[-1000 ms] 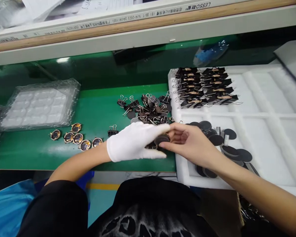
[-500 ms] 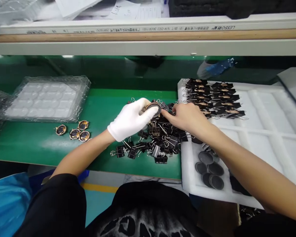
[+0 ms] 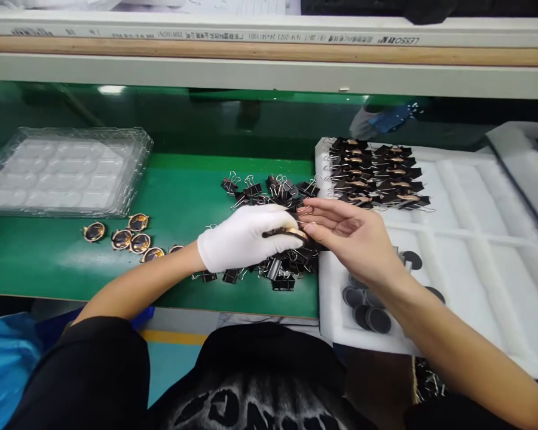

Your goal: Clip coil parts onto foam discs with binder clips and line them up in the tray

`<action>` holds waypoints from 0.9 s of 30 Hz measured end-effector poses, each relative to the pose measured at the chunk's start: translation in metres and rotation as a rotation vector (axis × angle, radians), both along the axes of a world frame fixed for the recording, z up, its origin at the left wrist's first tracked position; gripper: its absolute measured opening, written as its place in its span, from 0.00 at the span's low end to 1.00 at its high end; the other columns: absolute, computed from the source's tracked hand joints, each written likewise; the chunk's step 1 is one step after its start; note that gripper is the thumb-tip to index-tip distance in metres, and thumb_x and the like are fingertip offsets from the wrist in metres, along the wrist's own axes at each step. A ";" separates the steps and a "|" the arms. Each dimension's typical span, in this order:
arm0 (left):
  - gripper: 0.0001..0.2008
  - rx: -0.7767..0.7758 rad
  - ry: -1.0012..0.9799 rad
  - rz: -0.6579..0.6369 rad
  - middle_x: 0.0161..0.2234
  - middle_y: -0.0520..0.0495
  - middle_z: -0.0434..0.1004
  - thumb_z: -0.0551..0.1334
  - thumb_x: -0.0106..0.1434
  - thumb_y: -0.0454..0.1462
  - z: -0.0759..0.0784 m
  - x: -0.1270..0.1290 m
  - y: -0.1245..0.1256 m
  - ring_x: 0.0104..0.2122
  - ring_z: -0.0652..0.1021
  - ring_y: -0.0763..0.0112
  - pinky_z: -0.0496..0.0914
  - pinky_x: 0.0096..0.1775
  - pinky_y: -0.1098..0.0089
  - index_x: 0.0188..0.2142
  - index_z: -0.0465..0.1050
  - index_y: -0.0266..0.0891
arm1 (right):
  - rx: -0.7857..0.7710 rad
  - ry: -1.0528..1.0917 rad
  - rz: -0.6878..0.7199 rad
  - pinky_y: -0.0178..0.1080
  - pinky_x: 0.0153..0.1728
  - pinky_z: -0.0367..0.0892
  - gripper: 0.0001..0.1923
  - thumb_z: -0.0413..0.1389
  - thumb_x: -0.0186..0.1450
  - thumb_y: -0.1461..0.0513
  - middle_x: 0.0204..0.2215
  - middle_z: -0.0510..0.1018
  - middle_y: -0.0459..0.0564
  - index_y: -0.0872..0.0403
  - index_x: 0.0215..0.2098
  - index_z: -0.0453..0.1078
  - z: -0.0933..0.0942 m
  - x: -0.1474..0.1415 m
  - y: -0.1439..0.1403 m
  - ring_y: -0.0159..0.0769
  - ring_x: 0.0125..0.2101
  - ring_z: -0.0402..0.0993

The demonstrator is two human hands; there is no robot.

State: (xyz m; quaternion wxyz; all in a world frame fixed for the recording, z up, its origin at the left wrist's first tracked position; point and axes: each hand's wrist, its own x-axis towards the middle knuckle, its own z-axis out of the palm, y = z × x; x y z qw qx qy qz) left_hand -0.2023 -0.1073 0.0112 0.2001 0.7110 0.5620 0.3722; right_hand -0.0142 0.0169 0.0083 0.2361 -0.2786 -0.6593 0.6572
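White-gloved, our left hand pinches a gold-rimmed disc over the clip pile; our bare right hand curls beside it, its grip unclear to us. Beyond the pile, a rail reads "LESSO", upside down.

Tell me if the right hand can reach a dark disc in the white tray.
Likely yes: the right hand is close by and nothing covers the nearest dark disc in the white tray, though that hand seems busy beside the gold-rimmed piece.
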 end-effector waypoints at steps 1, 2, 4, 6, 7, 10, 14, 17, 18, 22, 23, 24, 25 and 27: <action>0.08 0.021 0.043 0.016 0.37 0.48 0.81 0.64 0.72 0.40 -0.002 0.003 -0.001 0.39 0.79 0.70 0.72 0.45 0.70 0.40 0.80 0.39 | -0.022 0.006 0.007 0.47 0.57 0.80 0.23 0.75 0.58 0.59 0.45 0.87 0.51 0.50 0.50 0.80 -0.003 0.001 -0.002 0.42 0.47 0.85; 0.08 0.033 0.080 0.026 0.36 0.48 0.80 0.64 0.72 0.40 -0.004 0.005 -0.002 0.38 0.79 0.71 0.71 0.44 0.70 0.40 0.80 0.38 | -0.041 0.004 0.018 0.46 0.57 0.80 0.23 0.74 0.58 0.59 0.46 0.86 0.51 0.50 0.51 0.80 -0.006 0.002 -0.002 0.41 0.48 0.85; 0.09 0.032 0.124 0.034 0.36 0.48 0.80 0.63 0.73 0.40 -0.007 0.008 -0.002 0.37 0.78 0.71 0.71 0.43 0.70 0.40 0.79 0.38 | -0.063 -0.015 0.038 0.46 0.56 0.80 0.24 0.74 0.59 0.58 0.48 0.86 0.53 0.51 0.53 0.79 -0.010 0.005 -0.001 0.42 0.49 0.85; 0.09 0.027 0.143 0.040 0.36 0.48 0.80 0.63 0.73 0.40 -0.009 0.009 -0.002 0.37 0.78 0.71 0.71 0.43 0.71 0.40 0.79 0.38 | -0.078 -0.028 0.045 0.47 0.57 0.80 0.25 0.74 0.60 0.57 0.49 0.86 0.54 0.52 0.54 0.79 -0.012 0.008 0.001 0.42 0.50 0.84; 0.08 0.028 0.150 0.047 0.36 0.49 0.80 0.63 0.73 0.40 -0.009 0.009 -0.002 0.37 0.78 0.72 0.71 0.42 0.71 0.39 0.79 0.38 | -0.084 -0.026 0.041 0.47 0.57 0.80 0.26 0.74 0.59 0.57 0.49 0.85 0.54 0.52 0.54 0.79 -0.013 0.009 0.002 0.43 0.50 0.84; 0.08 0.042 0.179 0.070 0.35 0.49 0.79 0.64 0.72 0.39 -0.009 0.009 -0.002 0.35 0.78 0.72 0.70 0.40 0.72 0.38 0.78 0.38 | -0.103 -0.012 0.016 0.47 0.58 0.80 0.28 0.77 0.54 0.59 0.48 0.86 0.53 0.52 0.52 0.79 -0.015 0.010 0.001 0.44 0.50 0.84; 0.07 0.023 0.163 0.058 0.36 0.49 0.79 0.64 0.72 0.39 -0.007 0.011 -0.003 0.36 0.78 0.72 0.70 0.41 0.71 0.40 0.78 0.38 | -0.142 0.021 -0.015 0.45 0.55 0.81 0.25 0.76 0.55 0.60 0.45 0.87 0.52 0.52 0.50 0.81 -0.017 0.007 0.000 0.41 0.47 0.86; 0.07 -0.020 0.112 0.036 0.37 0.49 0.79 0.63 0.73 0.39 -0.002 0.012 -0.004 0.38 0.78 0.72 0.71 0.42 0.71 0.41 0.78 0.39 | -0.169 0.073 -0.028 0.43 0.54 0.82 0.20 0.76 0.56 0.60 0.43 0.88 0.50 0.50 0.46 0.83 -0.019 0.006 0.002 0.40 0.46 0.86; 0.07 -0.036 0.099 0.036 0.38 0.49 0.79 0.63 0.73 0.40 0.001 0.012 -0.005 0.38 0.79 0.72 0.71 0.42 0.71 0.41 0.78 0.39 | -0.170 0.086 -0.037 0.43 0.53 0.82 0.19 0.76 0.55 0.60 0.42 0.88 0.50 0.50 0.45 0.83 -0.020 0.006 0.003 0.40 0.45 0.86; 0.09 -0.176 0.051 0.138 0.39 0.50 0.82 0.61 0.74 0.42 0.010 0.008 -0.006 0.37 0.81 0.71 0.73 0.42 0.69 0.43 0.75 0.41 | -0.194 0.106 -0.098 0.42 0.52 0.82 0.18 0.78 0.53 0.57 0.37 0.88 0.48 0.49 0.41 0.84 -0.024 0.008 0.008 0.39 0.42 0.86; 0.09 -0.236 0.010 0.181 0.38 0.50 0.83 0.60 0.74 0.43 0.013 0.006 -0.005 0.36 0.82 0.70 0.74 0.41 0.68 0.43 0.74 0.41 | -0.206 0.107 -0.111 0.43 0.51 0.82 0.18 0.78 0.53 0.56 0.36 0.88 0.48 0.49 0.40 0.84 -0.025 0.008 0.009 0.39 0.41 0.86; 0.10 -0.301 -0.053 0.220 0.36 0.51 0.83 0.59 0.74 0.44 0.015 0.005 -0.004 0.34 0.83 0.70 0.75 0.40 0.68 0.43 0.73 0.41 | -0.220 0.104 -0.123 0.43 0.51 0.83 0.19 0.78 0.52 0.55 0.35 0.87 0.48 0.49 0.40 0.84 -0.025 0.009 0.010 0.39 0.39 0.86; 0.10 -0.361 -0.132 0.250 0.34 0.52 0.83 0.59 0.74 0.44 0.017 0.003 -0.003 0.33 0.84 0.71 0.76 0.38 0.69 0.44 0.72 0.41 | -0.235 0.098 -0.134 0.44 0.50 0.83 0.20 0.78 0.52 0.54 0.34 0.87 0.48 0.49 0.40 0.83 -0.025 0.009 0.011 0.38 0.38 0.86; 0.10 -0.441 -0.289 0.281 0.32 0.53 0.82 0.59 0.74 0.44 0.019 0.002 0.001 0.30 0.84 0.71 0.77 0.35 0.70 0.46 0.71 0.41 | -0.262 0.085 -0.153 0.45 0.48 0.84 0.20 0.79 0.51 0.52 0.31 0.86 0.47 0.48 0.38 0.83 -0.024 0.009 0.011 0.38 0.35 0.86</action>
